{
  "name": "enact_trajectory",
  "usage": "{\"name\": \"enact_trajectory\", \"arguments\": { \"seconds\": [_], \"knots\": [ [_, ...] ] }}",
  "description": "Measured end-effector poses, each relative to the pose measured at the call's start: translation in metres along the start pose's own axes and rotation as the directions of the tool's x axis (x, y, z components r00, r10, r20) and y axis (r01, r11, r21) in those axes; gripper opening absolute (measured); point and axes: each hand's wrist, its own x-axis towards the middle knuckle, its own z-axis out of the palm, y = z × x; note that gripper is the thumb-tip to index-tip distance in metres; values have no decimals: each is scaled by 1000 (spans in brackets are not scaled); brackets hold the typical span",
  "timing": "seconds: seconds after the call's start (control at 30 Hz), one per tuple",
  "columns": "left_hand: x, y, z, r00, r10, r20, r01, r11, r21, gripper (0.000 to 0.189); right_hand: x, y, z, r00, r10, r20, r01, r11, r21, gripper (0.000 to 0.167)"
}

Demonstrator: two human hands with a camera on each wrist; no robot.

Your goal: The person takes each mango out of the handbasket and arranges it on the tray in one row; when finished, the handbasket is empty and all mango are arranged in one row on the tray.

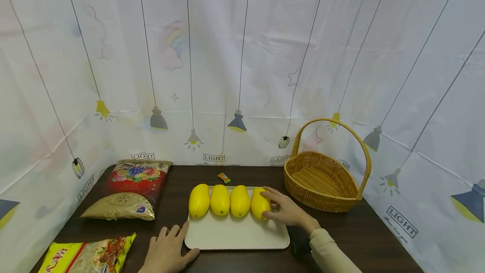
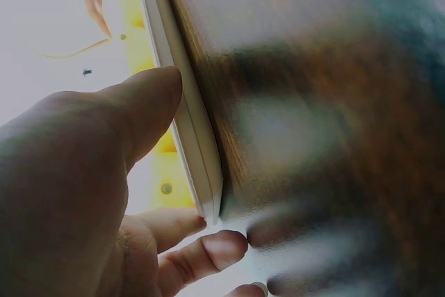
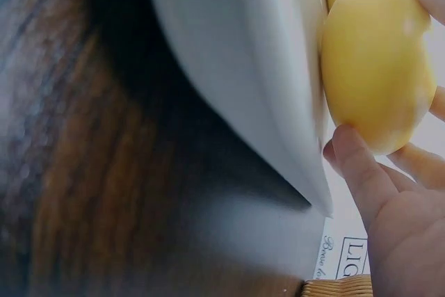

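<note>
Several yellow oval fruits, mango-like in shape, lie side by side along the far half of a white tray (image 1: 236, 234). My right hand (image 1: 284, 209) holds the rightmost fruit (image 1: 259, 204), thumb on its near side and fingers over its far side. The right wrist view shows this fruit (image 3: 375, 67) with a small green stem end, between thumb and fingers. At the tray's near left corner is my left hand (image 1: 168, 248), fingers spread. Its thumb (image 2: 149, 99) lies against the tray's front rim, the index finger along the left side.
A wicker basket (image 1: 322, 203) with a tall handle stands right of the tray. To the left are a red and gold bag (image 1: 130, 191) and a yellow food packet (image 1: 89, 256). A small orange and green wrapper (image 1: 224, 177) lies behind the tray.
</note>
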Motion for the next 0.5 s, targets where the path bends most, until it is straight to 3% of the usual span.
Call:
{"name": "enact_trajectory", "arguments": {
  "seconds": [0.5],
  "knots": [
    [1,-1,-2,1000,14,2,-15,1000,5,91,-8,-3,-3,998,8,-67,-11,999,-41,76]
  ]
}}
